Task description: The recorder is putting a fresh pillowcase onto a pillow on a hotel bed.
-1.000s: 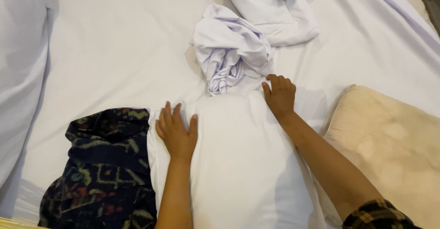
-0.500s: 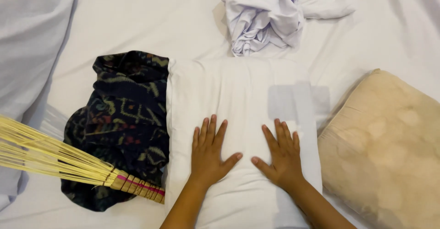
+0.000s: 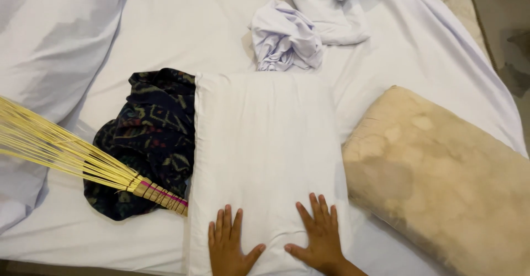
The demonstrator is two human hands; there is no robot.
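Head view, looking down on a bed (image 3: 165,27) under a white sheet. Left hand (image 3: 229,247) flat on the near end of a white pillow (image 3: 265,143), fingers spread and straight, thumb out to the right, clamped on nothing. Right hand (image 3: 316,239) just beside it on the same pillow, likewise flat and splayed, thumb pointing toward the left hand, gripping nothing. Thumbs near each other but apart.

White pillow lying lengthwise in the middle of the bed, long side running away from the hands. Touching its left edge, a dark patterned cloth (image 3: 146,138), bunched up. Across that cloth, a bundle of pale yellow broom bristles (image 3: 61,149), bound with a pink-and-tan wrap whose end lies just beside the pillow's left edge. To the right of the white pillow, a bare beige pillow (image 3: 441,171), stained in blotches, angled, its near-left corner touching the white one. Beyond the white pillow's far end, a crumpled white cloth (image 3: 284,38), and behind it another rumpled white piece (image 3: 331,11). Far left, a heap of white bedding (image 3: 38,49).
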